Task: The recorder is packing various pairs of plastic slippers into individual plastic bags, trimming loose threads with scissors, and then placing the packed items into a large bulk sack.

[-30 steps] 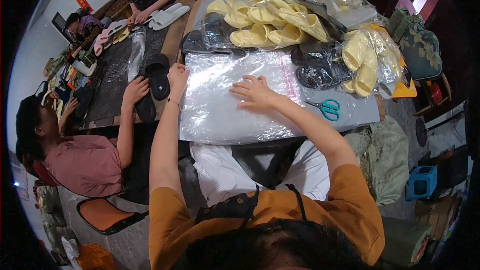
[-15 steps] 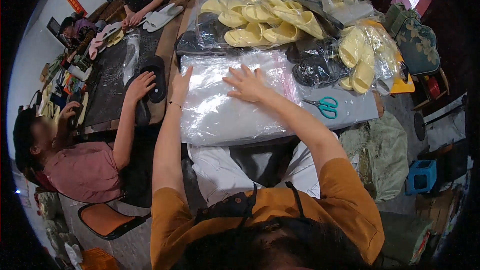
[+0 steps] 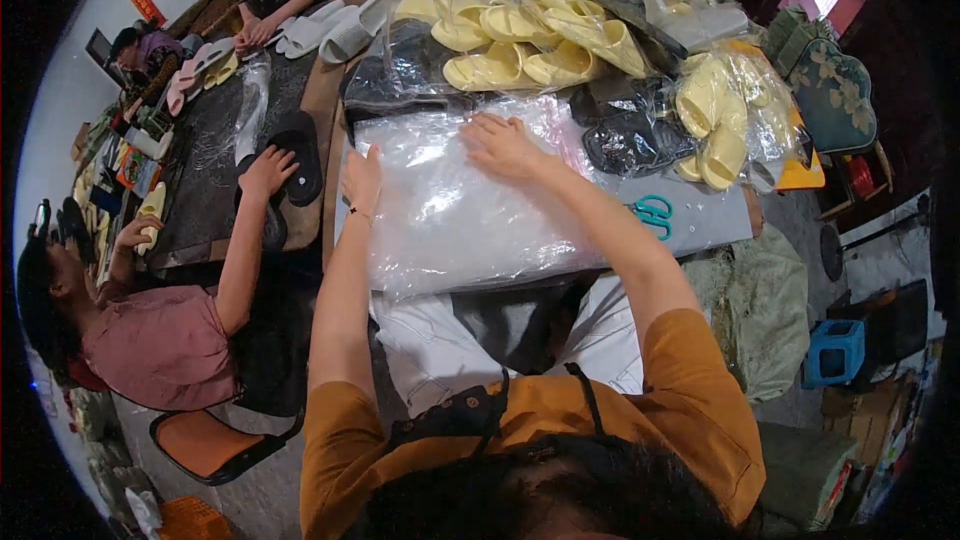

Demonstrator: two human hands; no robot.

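A stack of clear plastic bags (image 3: 470,210) lies flat on the grey table in front of me, with a pink strip along its far right side. My left hand (image 3: 362,180) rests against the left edge of the stack, fingers stretched, thumb side up. Palm down, my right hand (image 3: 505,148) lies on the far part of the bags with its fingers extended. Teal-handled scissors (image 3: 652,215) lie beside my right forearm, their blades partly hidden by it. Beyond my hands, yellow slippers (image 3: 490,65) in clear bags are piled up, with bagged black slippers (image 3: 635,140) next to them.
On my left, a co-worker (image 3: 160,340) touches a black slipper (image 3: 297,155) with one hand and a yellow slipper (image 3: 151,215) with the other. More people sit at the dark table's far side. A blue stool (image 3: 835,350) and a green sack (image 3: 765,310) stand at right.
My right hand has slid slightly away from me and its fingers have drawn closer together. The bag stack has shifted a little. The co-worker's far hand now has a yellow slipper.
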